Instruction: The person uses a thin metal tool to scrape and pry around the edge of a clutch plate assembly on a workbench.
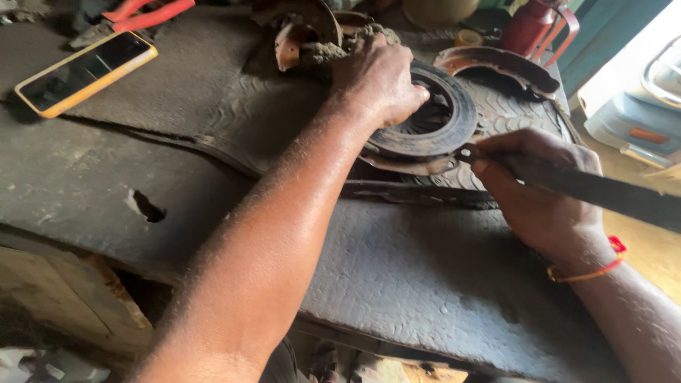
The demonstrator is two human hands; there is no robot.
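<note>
There is one screen. It belongs to a phone (85, 72) that lies flat near the far left corner of the tabletop (163, 177). The phone is a long rectangle with round corners. Its screen is dark and shiny, with pale light showing on the glass. A bright yellow-orange case runs all around its edge. The phone lies slanted. No packages, labels or signs can be seen.

One head-worn view looks steeply down, close over the workbench (177, 177), facing away from the person.
</note>
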